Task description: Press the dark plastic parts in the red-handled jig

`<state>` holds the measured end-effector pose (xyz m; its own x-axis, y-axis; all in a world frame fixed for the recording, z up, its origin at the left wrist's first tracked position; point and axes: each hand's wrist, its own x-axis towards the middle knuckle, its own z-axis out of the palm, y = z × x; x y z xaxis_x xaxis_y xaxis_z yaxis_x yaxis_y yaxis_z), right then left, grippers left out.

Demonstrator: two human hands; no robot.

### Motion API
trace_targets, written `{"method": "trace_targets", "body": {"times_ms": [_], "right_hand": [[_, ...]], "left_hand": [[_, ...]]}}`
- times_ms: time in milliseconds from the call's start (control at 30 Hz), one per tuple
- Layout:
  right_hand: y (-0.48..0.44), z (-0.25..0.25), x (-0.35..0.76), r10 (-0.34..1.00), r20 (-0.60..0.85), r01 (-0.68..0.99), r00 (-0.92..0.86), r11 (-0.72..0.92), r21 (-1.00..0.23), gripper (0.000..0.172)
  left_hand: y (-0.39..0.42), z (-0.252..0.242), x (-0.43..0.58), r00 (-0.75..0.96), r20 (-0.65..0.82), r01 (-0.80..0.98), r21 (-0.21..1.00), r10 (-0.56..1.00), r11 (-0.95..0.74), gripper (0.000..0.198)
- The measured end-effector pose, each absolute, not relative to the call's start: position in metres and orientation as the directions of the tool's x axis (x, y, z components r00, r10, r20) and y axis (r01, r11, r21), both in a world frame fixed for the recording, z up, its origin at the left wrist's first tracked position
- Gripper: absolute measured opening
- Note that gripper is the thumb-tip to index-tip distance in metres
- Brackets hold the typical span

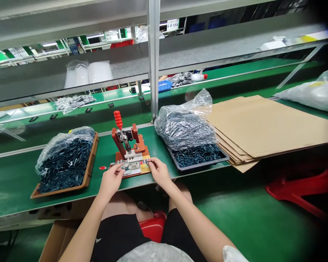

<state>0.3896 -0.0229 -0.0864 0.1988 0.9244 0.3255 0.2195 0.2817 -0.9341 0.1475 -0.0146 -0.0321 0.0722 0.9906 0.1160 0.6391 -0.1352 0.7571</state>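
Near the front edge of the green table [160, 145], the left hand [112, 178] and the right hand [159, 170] are at the two sides of the press base, thumbs close to bent fingers, and I cannot tell whether either holds a small part. The press [131, 157], with its red handle [118, 119] raised, stands between a brown tray [92, 160] on the left and a dark tray [202, 165] on the right.

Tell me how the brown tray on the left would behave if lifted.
The brown tray would probably feel heavy, since dark parts fill it. Those parts may slide if it tilts, being loosely heaped. The clear plastic bag on top could shift floppily, as its film looks wrinkled.
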Motion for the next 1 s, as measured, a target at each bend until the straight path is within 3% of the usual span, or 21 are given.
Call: {"method": "trace_targets", "body": {"times_ms": [233, 300, 533, 800, 1000], "right_hand": [[-0.012, -0.104, 0.393, 0.936, 0.274, 0.186, 0.219, 0.236, -0.954, 0.021], [-0.014, -0.106, 0.394, 0.936, 0.263, 0.172, 0.235, 0.227, -0.959, 0.020], [-0.017, -0.105, 0.392, 0.944, 0.247, 0.113, 0.219, 0.227, -0.967, 0.023], [-0.017, -0.105, 0.389, 0.943, 0.259, 0.209, 0.208, 0.216, -0.954, 0.021], [-0.016, -0.103, 0.391, 0.935, 0.310, 0.291, 0.173, 0.252, -0.923, 0.019]], "left_hand": [[0.024, -0.029, 0.168, 0.292, 0.210, 0.865, 0.359, 0.933, -0.352, 0.027], [0.029, -0.033, 0.178, 0.303, 0.196, 0.888, 0.297, 0.932, -0.351, 0.025], [0.031, -0.039, 0.191, 0.212, 0.180, 0.926, 0.276, 0.961, -0.257, 0.035], [0.033, -0.035, 0.188, 0.311, 0.078, 0.930, 0.180, 0.947, -0.320, 0.032], [0.030, -0.039, 0.187, 0.305, 0.116, 0.919, 0.227, 0.945, -0.324, 0.028]]}}
